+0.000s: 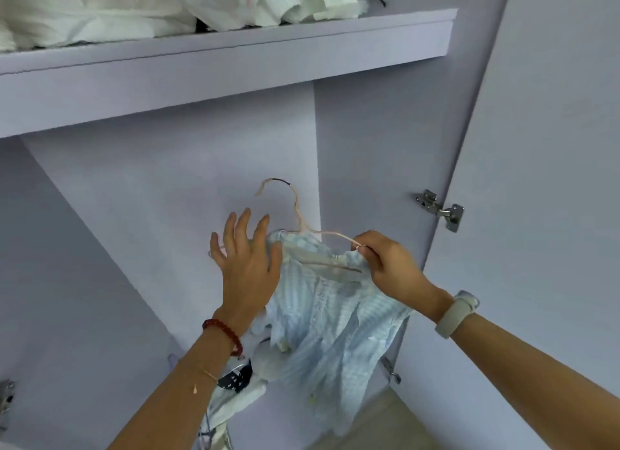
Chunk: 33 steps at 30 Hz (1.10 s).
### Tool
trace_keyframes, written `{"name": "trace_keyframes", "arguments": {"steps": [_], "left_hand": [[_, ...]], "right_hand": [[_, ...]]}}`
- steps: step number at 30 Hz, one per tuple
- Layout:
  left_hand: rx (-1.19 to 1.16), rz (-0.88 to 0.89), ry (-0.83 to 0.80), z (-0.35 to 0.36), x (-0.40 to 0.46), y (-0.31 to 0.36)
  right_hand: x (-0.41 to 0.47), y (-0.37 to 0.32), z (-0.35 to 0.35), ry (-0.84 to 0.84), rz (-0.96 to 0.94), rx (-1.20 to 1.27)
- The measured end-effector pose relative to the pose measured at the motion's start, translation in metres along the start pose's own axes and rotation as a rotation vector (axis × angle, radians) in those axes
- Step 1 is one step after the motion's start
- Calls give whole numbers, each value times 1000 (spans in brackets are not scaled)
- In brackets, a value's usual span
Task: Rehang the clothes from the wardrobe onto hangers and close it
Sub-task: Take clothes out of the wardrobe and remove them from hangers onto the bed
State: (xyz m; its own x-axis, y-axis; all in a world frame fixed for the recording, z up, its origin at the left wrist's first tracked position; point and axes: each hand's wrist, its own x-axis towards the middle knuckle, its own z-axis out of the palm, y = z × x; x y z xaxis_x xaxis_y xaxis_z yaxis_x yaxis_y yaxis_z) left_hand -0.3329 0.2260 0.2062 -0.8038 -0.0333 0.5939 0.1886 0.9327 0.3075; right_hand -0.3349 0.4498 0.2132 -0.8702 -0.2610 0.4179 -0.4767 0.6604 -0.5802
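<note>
Inside the open wardrobe point(167, 187), at the centre of my view, I hold a pale blue striped shirt point(335, 315) on a thin cream hanger point(303, 226). My right hand point(385, 268), at about three o'clock from the hanger's neck, pinches the right end of the hanger together with the shirt's shoulder. My left hand point(246, 265), at about nine o'clock, is spread wide, fingers straight, palm toward the shirt's left shoulder; I cannot tell whether it touches the cloth. The hanger's hook points up toward twelve o'clock, free of any rail; no rail shows in view.

A shelf point(235, 63) runs across the top, at twelve o'clock, piled with white linen point(100, 10). At six o'clock, low in the wardrobe, lie more loose clothes point(235, 379), one dark with small white marks. The open door point(553, 147) stands at three o'clock, with a metal hinge point(439, 209) on its inner edge.

My judgement of the risks: I grip only one end, so the hanger could tip and the left shoulder slide off, since my left hand is not closed on anything. The shirt looks bunched and not squarely seated, so it may slip as I lift it. The hook could miss its rail, which I cannot see. The trailing hem could also snag the hinge or be caught when the door closes.
</note>
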Motion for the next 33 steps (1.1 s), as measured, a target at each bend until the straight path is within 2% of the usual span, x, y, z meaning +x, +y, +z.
{"name": "trace_keyframes", "arguments": {"steps": [2,6,9,15,19,22,27,30,33], "left_hand": [[-110,135,-153,18,-9,30],[-345,356,-584,58,-52,97],[-516,461,-774,81,-89,161],[-855,555,-1037,93,-145,307],[-1021,529,-1226,100,-183,401],[-978,546,-1112,116,-197,479],[-828,642,-668,137,-207,610],[-718,603,-538,159,-202,669],[-616,519,-503,190,-186,704]], "right_hand": [[-41,19,-29,27,45,-94],[-147,61,-86,15,265,-224],[-233,76,-118,34,452,-311],[-367,94,-195,352,767,-592],[-433,122,-248,579,908,-762],[-471,151,-296,706,970,-771],[-520,198,-364,829,1067,-692],[-539,220,-387,738,1136,-641],[-532,240,-401,668,1059,-581]]}}
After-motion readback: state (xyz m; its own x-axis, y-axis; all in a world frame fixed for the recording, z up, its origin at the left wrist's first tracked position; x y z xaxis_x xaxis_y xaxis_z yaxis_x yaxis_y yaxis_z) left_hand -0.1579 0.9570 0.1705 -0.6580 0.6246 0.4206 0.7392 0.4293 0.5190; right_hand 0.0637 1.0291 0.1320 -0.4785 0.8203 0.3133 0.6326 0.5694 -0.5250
